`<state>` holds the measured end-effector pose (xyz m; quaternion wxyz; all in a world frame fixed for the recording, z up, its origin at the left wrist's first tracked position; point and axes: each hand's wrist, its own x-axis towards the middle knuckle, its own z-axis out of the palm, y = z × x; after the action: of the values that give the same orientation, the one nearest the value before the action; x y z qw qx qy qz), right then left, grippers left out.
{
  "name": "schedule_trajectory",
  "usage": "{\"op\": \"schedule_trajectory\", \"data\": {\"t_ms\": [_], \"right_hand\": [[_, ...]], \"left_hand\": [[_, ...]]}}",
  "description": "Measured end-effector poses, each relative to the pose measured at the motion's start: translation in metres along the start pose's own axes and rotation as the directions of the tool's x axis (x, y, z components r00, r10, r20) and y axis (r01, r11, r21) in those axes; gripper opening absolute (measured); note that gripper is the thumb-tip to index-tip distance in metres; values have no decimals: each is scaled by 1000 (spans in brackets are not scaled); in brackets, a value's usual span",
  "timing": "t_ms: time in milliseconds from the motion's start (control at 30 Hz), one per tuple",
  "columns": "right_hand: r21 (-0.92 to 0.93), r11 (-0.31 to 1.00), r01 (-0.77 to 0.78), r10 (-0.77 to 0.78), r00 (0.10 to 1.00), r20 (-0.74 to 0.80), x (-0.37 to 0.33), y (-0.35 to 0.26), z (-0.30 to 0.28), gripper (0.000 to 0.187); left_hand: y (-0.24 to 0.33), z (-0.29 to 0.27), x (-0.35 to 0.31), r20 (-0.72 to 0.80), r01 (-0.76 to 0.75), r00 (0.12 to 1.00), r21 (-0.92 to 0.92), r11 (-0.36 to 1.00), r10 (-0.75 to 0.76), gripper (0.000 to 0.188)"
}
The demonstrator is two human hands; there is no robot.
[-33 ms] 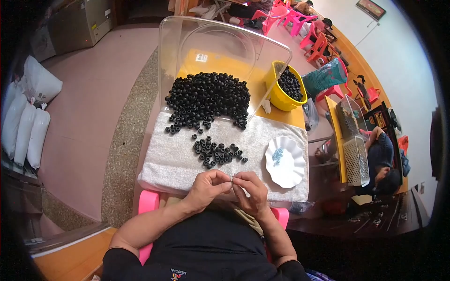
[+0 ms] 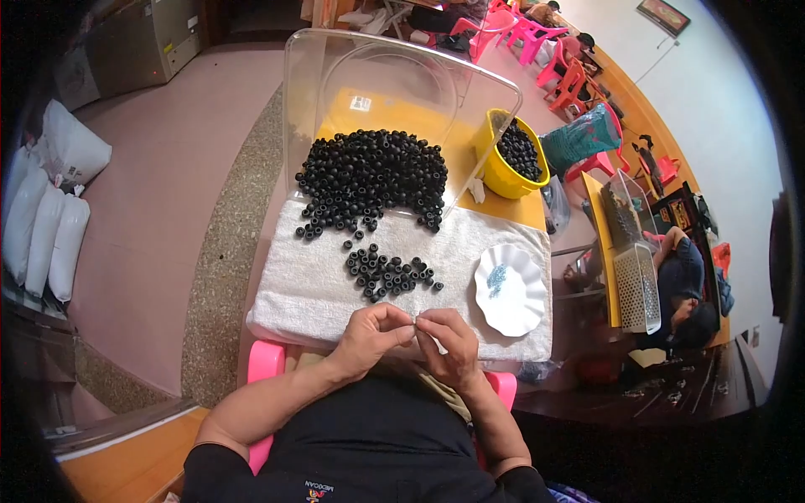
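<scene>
At the near edge of the white towel [image 2: 289, 272], my left hand [image 2: 374, 337] and my right hand [image 2: 449, 342] meet fingertip to fingertip. Both are closed in a pinch; whatever sits between them is too small and covered to make out. Just beyond my fingers lies a loose group of small black round pieces with holes [image 2: 387, 272]. A far larger heap of the same black pieces [image 2: 373, 172] spills from a clear plastic bin [image 2: 306, 92] tipped toward me. Right of my right hand rests a white scalloped dish [image 2: 521, 298] holding tiny blue bits [image 2: 497, 280].
A yellow tub [image 2: 503, 178] of black pieces stands at the table's far right. To the right, a person [image 2: 683, 268] is near another table with a white perforated basket [image 2: 637, 289]. White sacks [image 2: 67, 239] stand at left; pink chairs [image 2: 528, 38] are at the back.
</scene>
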<state>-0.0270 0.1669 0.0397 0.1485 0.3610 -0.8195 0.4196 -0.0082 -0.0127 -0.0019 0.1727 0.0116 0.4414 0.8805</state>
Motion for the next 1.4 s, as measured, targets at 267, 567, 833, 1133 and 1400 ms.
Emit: {"op": "schedule_trajectory", "data": {"t_ms": [267,567,833,1133,1400], "right_hand": [[-191,965,181,-182,983,16,-1,-3,1,44],[-173,963,206,-206,978,21,-1,-4,4,45],[-33,999,37,-36,999,32,-1,-2,1,38],[-166,897,-410,441,853,278,25,45,-56,17],[-269,860,-433,313,865,-393,139,154,-143,23]], "left_hand": [[3,1,0,-22,10,1000,4,1000,-10,16],[2,0,0,-20,25,1000,48,999,-24,18],[3,1,1,0,53,999,33,998,-53,18],[0,1,2,-36,21,999,111,994,-17,18],[-6,2,3,-26,29,999,142,989,-25,17]]}}
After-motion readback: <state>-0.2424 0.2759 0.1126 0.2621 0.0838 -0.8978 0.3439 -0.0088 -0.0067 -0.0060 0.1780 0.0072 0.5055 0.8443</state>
